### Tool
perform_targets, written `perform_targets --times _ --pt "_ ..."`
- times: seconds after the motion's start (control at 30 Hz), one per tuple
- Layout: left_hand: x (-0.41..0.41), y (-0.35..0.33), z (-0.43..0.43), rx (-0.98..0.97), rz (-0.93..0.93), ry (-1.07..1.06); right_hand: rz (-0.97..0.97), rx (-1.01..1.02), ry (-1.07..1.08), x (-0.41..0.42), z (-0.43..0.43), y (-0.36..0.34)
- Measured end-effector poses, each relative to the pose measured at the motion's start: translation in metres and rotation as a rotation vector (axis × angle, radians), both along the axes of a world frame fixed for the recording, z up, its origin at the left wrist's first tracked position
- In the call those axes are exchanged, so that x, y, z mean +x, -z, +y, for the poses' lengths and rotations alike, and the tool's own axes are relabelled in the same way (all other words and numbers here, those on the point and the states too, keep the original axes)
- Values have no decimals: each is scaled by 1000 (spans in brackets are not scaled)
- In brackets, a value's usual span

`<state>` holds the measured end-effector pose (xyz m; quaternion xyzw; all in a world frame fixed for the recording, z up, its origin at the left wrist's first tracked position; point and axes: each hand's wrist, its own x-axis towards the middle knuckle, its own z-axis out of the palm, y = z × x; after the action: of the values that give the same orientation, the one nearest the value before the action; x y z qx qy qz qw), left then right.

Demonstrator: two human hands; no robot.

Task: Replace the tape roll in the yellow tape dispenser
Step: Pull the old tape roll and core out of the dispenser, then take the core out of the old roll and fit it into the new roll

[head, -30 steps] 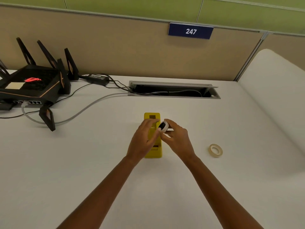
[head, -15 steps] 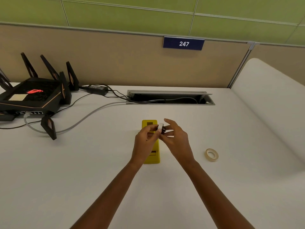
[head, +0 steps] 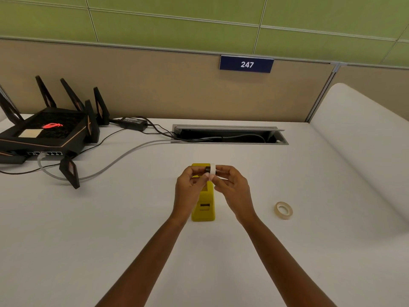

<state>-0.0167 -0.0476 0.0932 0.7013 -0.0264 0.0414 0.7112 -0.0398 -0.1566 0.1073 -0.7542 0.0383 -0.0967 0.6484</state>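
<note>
The yellow tape dispenser (head: pixel 204 208) lies on the white desk, partly hidden by my hands. Just above it I hold a white tape ring (head: pixel 213 169) with a black hub (head: pixel 207 169) sticking out of its left side. My left hand (head: pixel 191 187) pinches the black hub. My right hand (head: pixel 232 188) pinches the white ring. A second, translucent tape roll (head: pixel 283 210) lies flat on the desk to the right, apart from both hands.
A black router with antennas (head: pixel 47 134) stands at the back left, with its power brick (head: pixel 132 122) and cables (head: pixel 124 156) running to an open cable hatch (head: pixel 230 135). A beige partition wall (head: pixel 177 85) rises behind the desk; a white raised ledge (head: pixel 358 138) runs along the right.
Both hands lifted the ring and hub off the dispenser, and my left hand left the dispenser to grip the black hub. The hub now protrudes from the ring's left side.
</note>
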Motion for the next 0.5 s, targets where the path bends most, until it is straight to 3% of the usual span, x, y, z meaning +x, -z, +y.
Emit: perform_targets --times 0.2,0.4,0.5 --pt "-4 -2 2 131 -80 -19 138 431 -107 -1 2 3" --pt "-1 -3 9 177 -60 -36 239 678 -148 6 2 7" --pt "1 -4 14 128 -20 -46 253 685 -139 9 3 8"
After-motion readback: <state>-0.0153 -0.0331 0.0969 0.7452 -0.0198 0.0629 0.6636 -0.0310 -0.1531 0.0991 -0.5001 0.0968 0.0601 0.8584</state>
